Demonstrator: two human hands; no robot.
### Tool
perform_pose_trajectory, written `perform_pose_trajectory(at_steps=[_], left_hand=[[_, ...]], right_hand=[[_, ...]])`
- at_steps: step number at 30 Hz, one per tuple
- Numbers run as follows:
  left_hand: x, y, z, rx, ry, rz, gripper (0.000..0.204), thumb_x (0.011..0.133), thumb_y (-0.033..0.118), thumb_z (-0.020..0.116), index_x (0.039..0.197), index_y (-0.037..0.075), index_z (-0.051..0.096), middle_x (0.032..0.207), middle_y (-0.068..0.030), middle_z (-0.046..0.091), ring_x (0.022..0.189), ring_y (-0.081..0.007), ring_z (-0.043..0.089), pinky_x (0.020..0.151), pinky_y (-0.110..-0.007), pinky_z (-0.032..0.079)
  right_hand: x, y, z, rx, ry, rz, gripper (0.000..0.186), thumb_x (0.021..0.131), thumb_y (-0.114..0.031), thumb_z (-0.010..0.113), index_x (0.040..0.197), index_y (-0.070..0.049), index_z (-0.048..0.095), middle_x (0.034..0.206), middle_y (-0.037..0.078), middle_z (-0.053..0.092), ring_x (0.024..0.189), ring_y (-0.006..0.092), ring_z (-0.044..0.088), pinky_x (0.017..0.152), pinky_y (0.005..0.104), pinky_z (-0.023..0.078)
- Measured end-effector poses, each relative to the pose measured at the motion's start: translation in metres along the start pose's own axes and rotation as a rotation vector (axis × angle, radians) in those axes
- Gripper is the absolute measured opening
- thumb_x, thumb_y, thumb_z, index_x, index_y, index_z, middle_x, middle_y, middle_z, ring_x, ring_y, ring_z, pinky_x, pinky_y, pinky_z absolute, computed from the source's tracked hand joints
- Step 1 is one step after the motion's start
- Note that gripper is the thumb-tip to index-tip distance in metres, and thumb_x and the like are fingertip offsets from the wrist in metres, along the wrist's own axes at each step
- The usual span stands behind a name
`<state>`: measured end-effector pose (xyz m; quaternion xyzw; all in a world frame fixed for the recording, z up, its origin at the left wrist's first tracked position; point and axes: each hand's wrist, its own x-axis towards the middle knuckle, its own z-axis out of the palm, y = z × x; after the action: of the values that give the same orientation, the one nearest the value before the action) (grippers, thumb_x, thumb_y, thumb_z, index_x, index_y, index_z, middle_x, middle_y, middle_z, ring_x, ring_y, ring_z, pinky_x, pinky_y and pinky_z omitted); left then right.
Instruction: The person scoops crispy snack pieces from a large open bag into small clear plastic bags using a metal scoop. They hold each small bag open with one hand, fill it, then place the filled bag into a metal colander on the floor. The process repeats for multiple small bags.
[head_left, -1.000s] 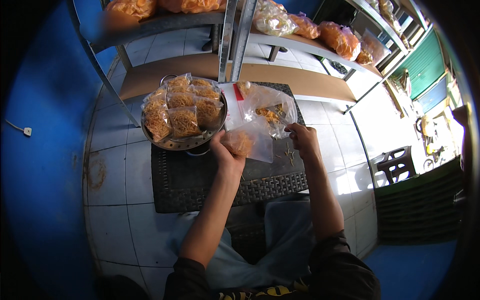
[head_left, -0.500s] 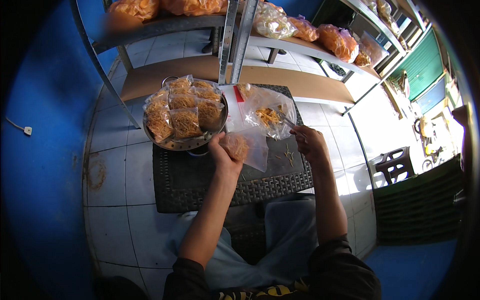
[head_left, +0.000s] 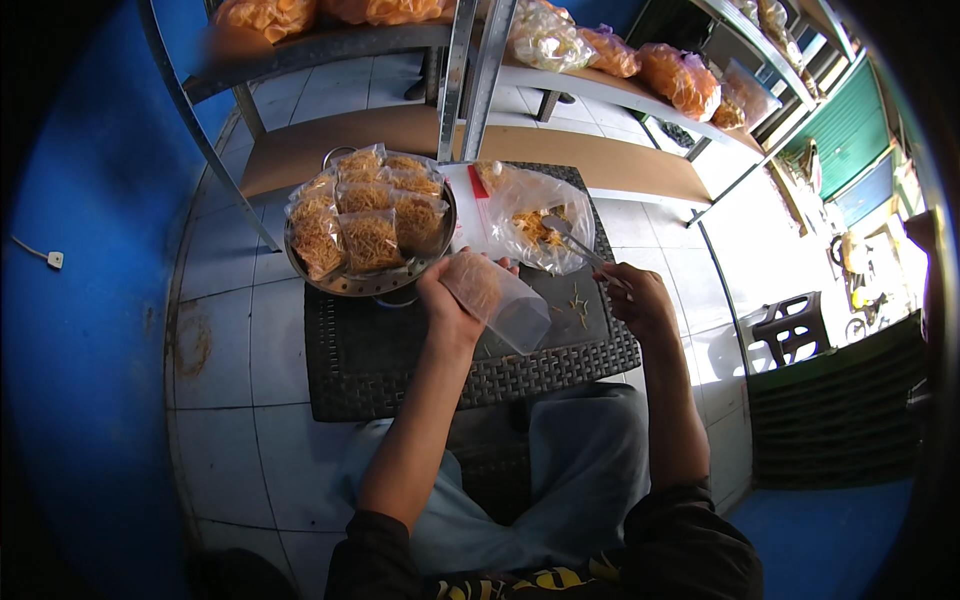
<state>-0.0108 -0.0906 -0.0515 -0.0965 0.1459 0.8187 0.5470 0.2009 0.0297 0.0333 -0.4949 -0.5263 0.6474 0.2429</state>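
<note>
My left hand (head_left: 448,298) grips a small clear plastic bag (head_left: 493,297) with orange snack sticks in its bottom, held over a dark woven mat (head_left: 400,365). My right hand (head_left: 638,298) holds metal tongs (head_left: 578,243), their tips reaching into a large clear bag (head_left: 535,215) of loose orange snack. A round metal tray (head_left: 345,283) to the left carries several filled small packets (head_left: 368,215).
A few loose snack sticks (head_left: 578,300) lie on the mat. Metal shelving (head_left: 470,70) stands beyond, with big bags of orange snacks (head_left: 672,75) on its boards. Blue wall (head_left: 70,300) on the left, white tiled floor (head_left: 230,400), a dark plastic chair (head_left: 790,325) on the right.
My right hand has let go of the big bag's edge, pulled back to the right and now holds tongs. My left hand has tipped the small bag lower and to the right.
</note>
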Motion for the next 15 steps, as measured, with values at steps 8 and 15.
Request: perform_pose_trajectory(at_steps=[8,15], left_hand=[[0.003,0.000,0.001,-0.023,0.039,-0.002,0.034,0.087,0.030,0.043,0.105,0.002,0.052,0.099,-0.0216,0.057,0.097,-0.0448,0.059,0.093,-0.065,0.045],[0.004,0.004,0.002,-0.013,0.037,0.012,0.039,0.090,0.027,0.041,0.112,-0.004,0.051,0.111,-0.0253,0.052,0.110,-0.0457,0.055,0.103,-0.063,0.041]], right_hand=[[-0.016,-0.010,-0.006,-0.042,-0.010,0.011,0.026,0.089,-0.023,0.063,0.087,0.003,0.068,0.059,-0.005,0.045,0.046,0.0037,0.034,0.043,0.0214,0.024],[-0.035,-0.017,-0.015,-0.258,-0.022,-0.091,0.016,0.086,-0.008,0.061,0.095,0.003,0.069,0.060,-0.004,0.048,0.049,0.0032,0.040,0.044,0.0206,0.031]])
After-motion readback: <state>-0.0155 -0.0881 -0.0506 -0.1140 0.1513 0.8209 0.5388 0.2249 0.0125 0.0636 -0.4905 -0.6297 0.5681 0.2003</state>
